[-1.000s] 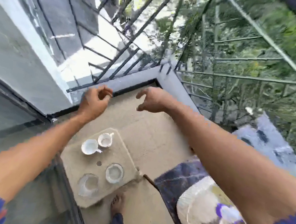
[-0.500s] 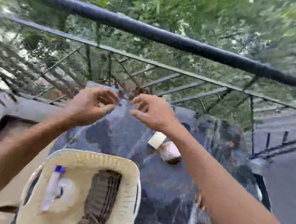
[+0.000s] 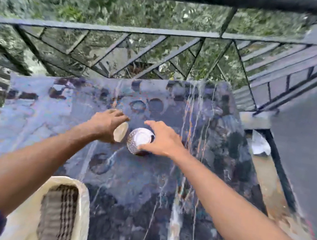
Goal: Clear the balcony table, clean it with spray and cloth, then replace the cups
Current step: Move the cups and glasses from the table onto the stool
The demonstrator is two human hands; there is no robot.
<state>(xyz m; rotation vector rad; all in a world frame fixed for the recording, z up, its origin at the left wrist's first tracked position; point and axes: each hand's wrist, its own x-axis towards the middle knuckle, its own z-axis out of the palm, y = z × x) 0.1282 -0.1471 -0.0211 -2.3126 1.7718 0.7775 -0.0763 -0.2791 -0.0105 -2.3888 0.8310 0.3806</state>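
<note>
The dark blue marble table (image 3: 143,189) fills the middle of the view and shows round ring marks. Two cups lie near its centre. My left hand (image 3: 105,125) holds the cream cup (image 3: 120,134), which is tilted on its side. My right hand (image 3: 160,140) grips the brown speckled cup (image 3: 139,141) with a white inside, also tilted. A striped grey cloth (image 3: 59,214) lies on a cream chair seat (image 3: 25,223) at the lower left.
A black metal railing (image 3: 166,34) runs close behind the table, with greenery beyond it. A grey wall (image 3: 310,142) stands at the right. Beige floor tiles (image 3: 266,189) show beside the table's right edge.
The view swung from the floor tray with cups to the table. Both hands came down from mid-air onto the two cups at the table's centre.
</note>
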